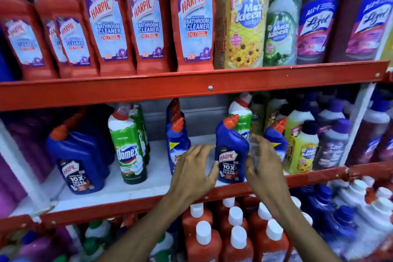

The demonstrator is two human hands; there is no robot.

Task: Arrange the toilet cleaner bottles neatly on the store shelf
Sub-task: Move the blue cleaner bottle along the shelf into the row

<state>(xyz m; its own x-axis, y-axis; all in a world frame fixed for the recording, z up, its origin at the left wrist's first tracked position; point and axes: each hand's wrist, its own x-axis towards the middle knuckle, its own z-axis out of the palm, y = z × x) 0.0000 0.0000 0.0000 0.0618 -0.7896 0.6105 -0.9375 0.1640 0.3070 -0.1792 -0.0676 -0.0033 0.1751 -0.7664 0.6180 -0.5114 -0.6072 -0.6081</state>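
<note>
On the middle shelf (131,189): left hand (192,173) and right hand (263,164), fingers spread, empty, flank one blue bottle (231,151) near the front edge. Advice: close both palms low, turn label forward, align with the blue bottle to its left (176,144).

Left hand (194,173) covers the lower label of a blue bottle (177,140). Right hand (262,164) is motion-blurred. Far-left bottles are blurred and cropped.

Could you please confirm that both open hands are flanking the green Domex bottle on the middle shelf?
Not quite: in the head view the left hand and right hand, both open, flank the blue Harpic toilet cleaner bottle with the red cap on the red-edged middle shelf. The green Domex bottle stands untouched further left.
</note>
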